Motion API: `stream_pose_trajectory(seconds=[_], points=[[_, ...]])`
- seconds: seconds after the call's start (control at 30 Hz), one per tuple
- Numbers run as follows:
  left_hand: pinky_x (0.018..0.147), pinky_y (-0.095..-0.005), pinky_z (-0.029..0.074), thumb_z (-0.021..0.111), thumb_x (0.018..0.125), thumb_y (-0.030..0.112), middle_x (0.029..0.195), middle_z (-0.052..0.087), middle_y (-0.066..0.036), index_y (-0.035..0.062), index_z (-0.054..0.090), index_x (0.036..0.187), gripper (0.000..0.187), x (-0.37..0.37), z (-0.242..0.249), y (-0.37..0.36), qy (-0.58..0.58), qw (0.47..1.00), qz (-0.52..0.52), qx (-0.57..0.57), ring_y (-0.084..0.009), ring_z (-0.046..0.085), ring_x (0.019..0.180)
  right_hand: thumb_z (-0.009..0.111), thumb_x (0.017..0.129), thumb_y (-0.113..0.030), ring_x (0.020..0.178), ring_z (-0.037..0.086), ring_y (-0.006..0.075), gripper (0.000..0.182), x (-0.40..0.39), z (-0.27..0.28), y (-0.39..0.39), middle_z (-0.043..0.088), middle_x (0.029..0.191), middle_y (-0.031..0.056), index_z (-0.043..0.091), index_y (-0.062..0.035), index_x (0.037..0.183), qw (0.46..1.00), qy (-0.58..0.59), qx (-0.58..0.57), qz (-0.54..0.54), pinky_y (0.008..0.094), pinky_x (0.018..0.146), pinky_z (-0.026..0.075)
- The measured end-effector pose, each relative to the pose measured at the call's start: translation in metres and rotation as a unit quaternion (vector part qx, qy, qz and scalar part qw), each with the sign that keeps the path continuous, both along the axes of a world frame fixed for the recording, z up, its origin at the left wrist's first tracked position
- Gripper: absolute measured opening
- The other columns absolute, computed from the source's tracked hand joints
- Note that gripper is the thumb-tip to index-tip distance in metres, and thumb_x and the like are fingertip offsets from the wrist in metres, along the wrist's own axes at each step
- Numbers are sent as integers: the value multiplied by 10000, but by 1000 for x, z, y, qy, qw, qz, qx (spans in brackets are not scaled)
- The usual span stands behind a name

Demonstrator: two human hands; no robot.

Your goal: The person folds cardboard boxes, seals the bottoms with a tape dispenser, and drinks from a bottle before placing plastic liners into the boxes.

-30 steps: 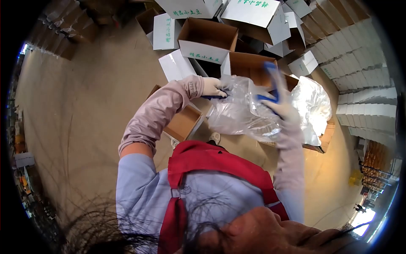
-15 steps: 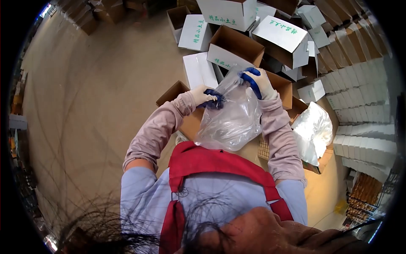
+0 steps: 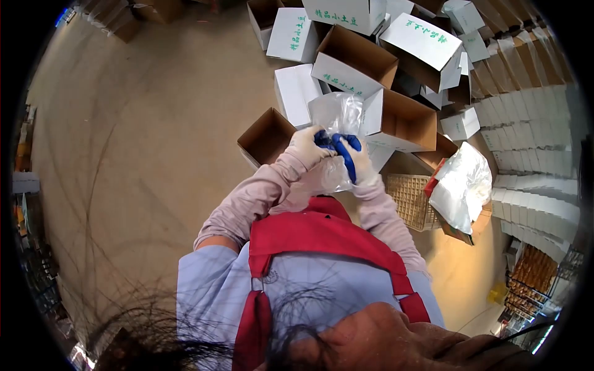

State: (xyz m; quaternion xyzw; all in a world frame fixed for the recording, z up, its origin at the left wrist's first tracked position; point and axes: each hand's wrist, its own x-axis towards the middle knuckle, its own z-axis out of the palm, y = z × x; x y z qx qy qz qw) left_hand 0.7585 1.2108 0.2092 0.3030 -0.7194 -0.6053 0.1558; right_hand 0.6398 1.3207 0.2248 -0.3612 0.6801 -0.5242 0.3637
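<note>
A clear plastic bag point(image 3: 339, 110) hangs in front of my red apron, gathered at its middle between my hands. Its upper part fans out above them, and a crumpled part point(image 3: 336, 176) shows below. My left hand point(image 3: 312, 146), in a white glove with blue-coated fingers, is closed on the bag. Right beside it, my right hand point(image 3: 356, 157), gloved the same way, grips the bag with its fingers curled. The fingertips of both are partly hidden in the plastic. Just left of my left wrist stands an open brown-lined box point(image 3: 266, 139).
Several white boxes with green lettering are piled ahead, among them an open box point(image 3: 356, 59) and another point(image 3: 408, 123) near my right hand. At right are a beige plastic crate point(image 3: 405, 198) and a box holding a silvery-white plastic liner point(image 3: 461, 188). Stacked flat cartons point(image 3: 526, 142) line the far right.
My hands have come together, the right one moving left and down. The bag, spread wide before, is now bunched between them. The plastic crate and nearby boxes show more fully.
</note>
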Motion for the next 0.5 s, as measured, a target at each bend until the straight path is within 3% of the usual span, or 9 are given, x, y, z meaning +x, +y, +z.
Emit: stream_pose_trajectory(seconds=[0.03,0.13,0.17,0.23,0.3,0.33,0.4,0.47,0.5], points=[[712,-262,489,786,635,111,834,623,-47,-30,567,1005,453,0,7,6,-17,997,14,-68,-113,566,760,551,846,-85,901,570,149,192,0,-13,-3,598,991,90,581,25,1000,986,-127,12,-107,277,743,472],[801,-321,489,668,777,178,985,616,-100,-5,536,1087,384,1,-33,-11,218,915,37,338,-203,595,897,417,902,-134,976,571,246,300,-27,-42,-5,574,1088,155,520,3,1148,952,-229,-189,-75,368,835,478],[814,-342,492,603,838,188,1014,609,-100,11,539,1086,311,4,-37,-17,349,777,43,522,-221,592,923,365,923,-223,1078,516,290,377,-40,-16,-6,534,1167,167,463,6,1206,806,-567,-152,-78,437,943,413],[792,-334,502,470,923,216,976,601,-59,61,550,1053,218,5,-47,-23,348,725,166,571,-181,588,872,310,934,-290,1155,458,297,425,-68,-42,-8,505,1211,166,457,2,1205,675,-713,-192,6,481,1003,345],[754,-336,506,552,883,219,916,597,-39,61,560,1026,214,24,-86,-36,325,792,204,474,-179,588,817,351,928,-234,1093,502,306,357,-93,-69,-14,541,1153,157,494,1,1155,751,-642,-137,-74,451,949,396],[786,-311,488,572,873,277,979,585,-37,72,484,1186,384,37,-94,-41,264,868,154,392,-155,575,851,360,930,-251,1072,516,279,363,-113,-100,-13,548,1140,141,497,-6,1159,918,-389,-82,-8,413,930,412],[877,-310,445,718,728,291,1076,564,-71,100,268,1361,800,60,-92,-41,148,949,76,268,-179,551,976,466,868,-67,842,575,189,177,-105,-55,-31,595,940,79,550,0,1008,990,128,-54,35,302,770,463],[921,-343,422,801,576,243,1110,565,-138,185,288,1370,947,75,-50,-31,-185,982,-13,-22,-263,535,1069,568,823,-134,818,564,144,215,-127,-112,-32,593,914,62,555,-13,1000,998,32,-11,50,273,745,465],[898,-365,437,777,598,220,1109,565,-145,233,416,1299,788,66,-21,-38,-381,923,-23,53,-287,547,1045,615,794,-172,827,575,165,268,-125,-109,-33,600,917,76,558,-20,1007,981,-183,53,23,285,748,468]])
